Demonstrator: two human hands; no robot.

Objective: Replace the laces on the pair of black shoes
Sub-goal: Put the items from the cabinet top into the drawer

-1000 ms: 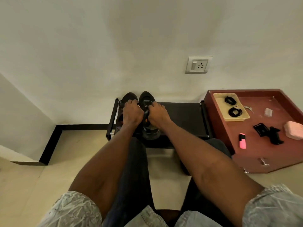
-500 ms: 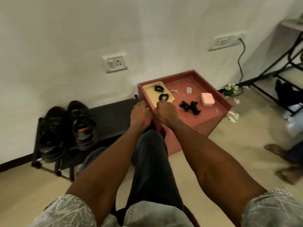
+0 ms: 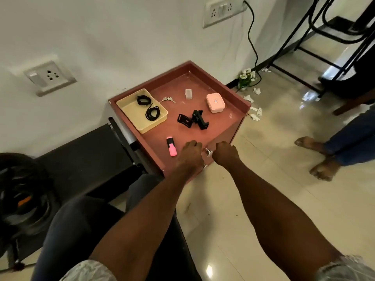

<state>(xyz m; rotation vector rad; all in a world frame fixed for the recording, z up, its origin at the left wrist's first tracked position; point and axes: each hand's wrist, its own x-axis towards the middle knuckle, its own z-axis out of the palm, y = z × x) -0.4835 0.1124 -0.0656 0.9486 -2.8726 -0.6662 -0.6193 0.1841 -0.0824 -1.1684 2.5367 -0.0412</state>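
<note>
step: fetching new laces, judged | your left hand [image 3: 189,152] and right hand [image 3: 225,154] curled at the red cabinet [image 3: 233,126] edge, contents unclear | coiled laces [image 3: 149,108] in cream tray [image 3: 129,116], shoes [image 3: 22,199] far left | next: reach to the tray, pinch one coil

The red cabinet top [image 3: 227,120] before me carries a yellow tray [image 3: 129,110] at its wall-side corner. Relative to that tray: keys [image 3: 167,99] just beside it, black clips [image 3: 192,119] nearby, a pink box [image 3: 215,102] farther off, a pink highlighter [image 3: 171,146] nearest me.
</note>
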